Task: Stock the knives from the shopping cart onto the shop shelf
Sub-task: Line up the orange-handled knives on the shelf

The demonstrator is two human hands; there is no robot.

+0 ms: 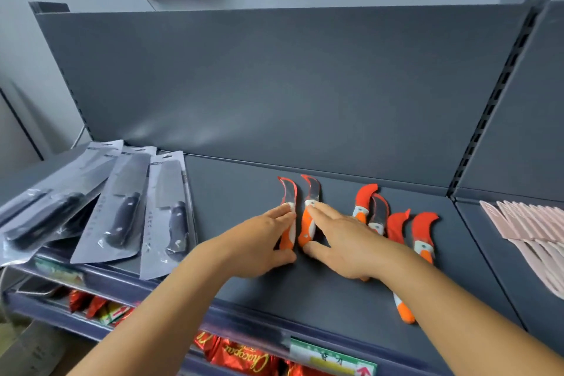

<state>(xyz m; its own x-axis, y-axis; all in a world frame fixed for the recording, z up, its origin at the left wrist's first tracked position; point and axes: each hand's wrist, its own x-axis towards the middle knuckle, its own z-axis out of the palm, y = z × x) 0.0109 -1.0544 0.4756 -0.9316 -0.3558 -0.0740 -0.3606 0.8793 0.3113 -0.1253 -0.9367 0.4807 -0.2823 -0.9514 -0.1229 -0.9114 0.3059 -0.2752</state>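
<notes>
Nearest the camera, two bare forearms reach over the shelf's front rail, above the red snack packets on the tier below. The left hand lies with straight fingers against the left side of one curved knife, thumb tucked under near its handle end; the right hand lies the same way against the neighbouring curved knife. Neither hand curls round anything: the fingers are relaxed and pressing, nudging the pair together on the grey shelf.

To the right, more of these knives lie loosely, some with red blade covers on; one lies nearer the rail, partly hidden under the right forearm. At far left are packaged cleavers.

These small knives look light and stiff, and should slide easily on the smooth painted metal. The two by the hands seem to carry only a clear or thin edge guard, though blur makes that uncertain, so the orange-and-white handle is the safe place to take hold.
</notes>
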